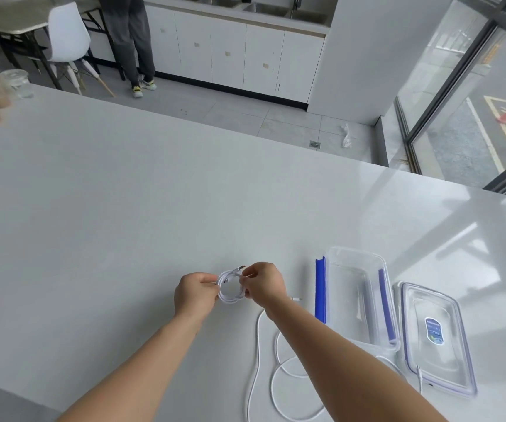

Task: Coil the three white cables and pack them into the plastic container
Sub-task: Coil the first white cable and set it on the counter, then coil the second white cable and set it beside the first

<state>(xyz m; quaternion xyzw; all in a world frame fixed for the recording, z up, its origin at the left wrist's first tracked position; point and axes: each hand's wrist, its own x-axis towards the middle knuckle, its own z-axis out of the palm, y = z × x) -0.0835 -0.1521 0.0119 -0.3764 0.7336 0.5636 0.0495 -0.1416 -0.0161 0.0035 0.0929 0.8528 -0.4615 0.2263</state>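
While the loose cables (279,370) lie uncoiled on the white table (123,208) under the right forearm, the first coiled cable (230,287) is being finished, held just above the tabletop between both hands. The left hand (195,295) pinches the left side of the small loop with thumb and fingers closed on it; the right hand (263,284) grips the right side, its fingertips closed near a connector end that sticks up. Both arms reach forward, wrists turned inward. The next move likely calls for securing that end, then carrying the coil right into the open plastic container (356,296), whose lid (437,339) lies beside it.
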